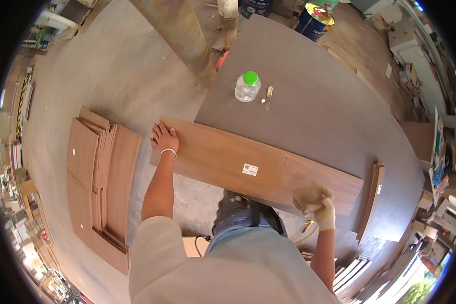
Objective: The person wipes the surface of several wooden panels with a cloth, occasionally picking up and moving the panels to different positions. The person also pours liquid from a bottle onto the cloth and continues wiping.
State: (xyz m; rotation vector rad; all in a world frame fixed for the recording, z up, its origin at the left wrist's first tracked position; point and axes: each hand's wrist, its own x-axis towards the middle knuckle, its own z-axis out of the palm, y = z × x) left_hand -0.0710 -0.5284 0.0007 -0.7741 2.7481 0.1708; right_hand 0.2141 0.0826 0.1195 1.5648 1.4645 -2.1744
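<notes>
Board (267, 164) could slip if my open left hand (165, 139) lifts while my right hand (325, 213), gripping cloth (307, 198), presses.

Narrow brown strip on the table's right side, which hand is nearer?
Right. Your right hand is just left of the strip; your left hand rests on the far end of the board.

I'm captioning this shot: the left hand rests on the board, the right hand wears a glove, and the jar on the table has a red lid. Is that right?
Not quite: the head view shows a green lid on the jar, not red. The left hand rests on the board, the right hand wears a glove, and the jar is on the table.
</notes>
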